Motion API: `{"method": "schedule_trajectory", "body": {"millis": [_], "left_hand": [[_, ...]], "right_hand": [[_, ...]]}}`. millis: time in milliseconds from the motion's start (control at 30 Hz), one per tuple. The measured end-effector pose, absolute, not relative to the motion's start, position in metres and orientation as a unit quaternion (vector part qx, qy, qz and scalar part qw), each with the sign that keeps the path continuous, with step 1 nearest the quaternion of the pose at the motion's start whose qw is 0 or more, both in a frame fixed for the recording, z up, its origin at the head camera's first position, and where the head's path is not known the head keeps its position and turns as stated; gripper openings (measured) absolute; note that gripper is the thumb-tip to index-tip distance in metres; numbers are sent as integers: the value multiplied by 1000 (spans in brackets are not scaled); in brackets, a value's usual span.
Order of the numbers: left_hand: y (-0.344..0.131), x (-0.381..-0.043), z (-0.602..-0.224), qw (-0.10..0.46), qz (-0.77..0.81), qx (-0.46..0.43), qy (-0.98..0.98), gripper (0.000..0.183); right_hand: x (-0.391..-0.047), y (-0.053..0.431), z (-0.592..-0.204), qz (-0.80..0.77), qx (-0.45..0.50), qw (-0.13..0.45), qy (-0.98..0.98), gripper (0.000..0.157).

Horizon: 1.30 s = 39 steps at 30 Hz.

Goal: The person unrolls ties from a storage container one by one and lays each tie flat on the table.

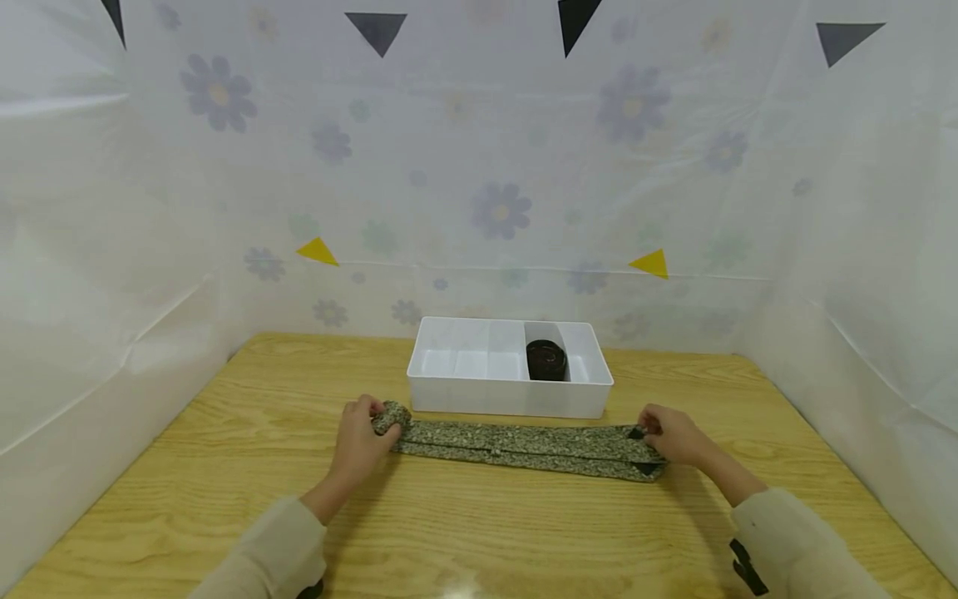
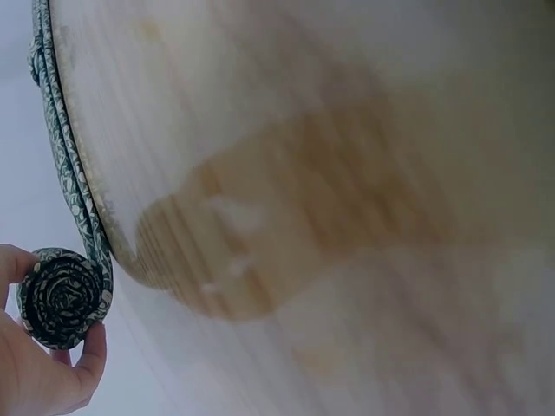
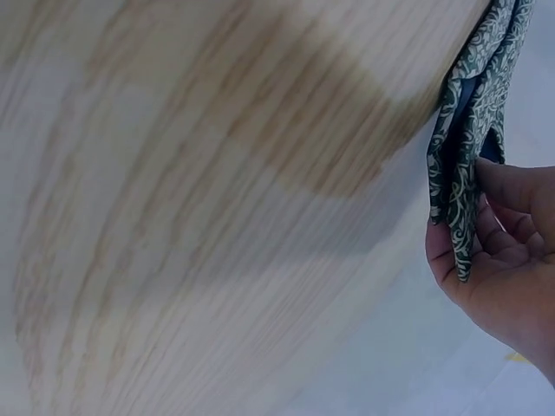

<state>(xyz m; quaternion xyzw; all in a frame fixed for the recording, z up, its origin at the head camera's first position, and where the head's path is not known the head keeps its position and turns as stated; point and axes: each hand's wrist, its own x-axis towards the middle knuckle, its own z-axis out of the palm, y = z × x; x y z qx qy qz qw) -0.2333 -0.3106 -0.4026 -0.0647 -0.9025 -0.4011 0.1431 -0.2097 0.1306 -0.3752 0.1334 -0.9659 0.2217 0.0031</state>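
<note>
A patterned green necktie (image 1: 524, 445) lies stretched sideways across the wooden table, its left part wound into a roll. My left hand (image 1: 358, 445) grips that roll (image 2: 65, 299) between thumb and fingers; the coiled layers face the left wrist camera. At the other end, my right hand (image 1: 674, 434) pinches the tie's wide end (image 3: 468, 165), where dark lining shows at the folds. Between the hands the tie lies flat with its back seam up.
Just behind the tie stands a white divided box (image 1: 509, 398). One of its compartments holds a dark rolled item (image 1: 546, 360). White sheeting with flower prints (image 1: 501, 210) encloses the table (image 1: 479, 532) at the back and sides.
</note>
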Motion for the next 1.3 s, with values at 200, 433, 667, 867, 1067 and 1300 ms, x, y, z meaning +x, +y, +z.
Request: {"method": "schedule_trajectory", "body": {"millis": [200, 433, 667, 867, 1067, 1300], "left_hand": [[-312, -235, -406, 147, -410, -72, -897, 23], [-314, -237, -408, 145, -415, -73, -895, 23], [-314, -237, -407, 140, -414, -74, -896, 23], [-313, -239, -408, 137, -407, -82, -900, 23], [-312, -240, -409, 135, -408, -85, -899, 23], [-312, -240, -408, 141, -406, -84, -899, 23]], "right_hand": [[-208, 128, -372, 213, 130, 4, -968, 9], [-208, 125, -372, 210, 116, -1, -971, 10], [-206, 121, -370, 205, 117, 8, -972, 9], [-203, 120, -371, 207, 103, 4, -973, 8], [-204, 120, -374, 197, 96, 9, -976, 7], [-205, 119, -375, 195, 91, 11, -977, 8]]}}
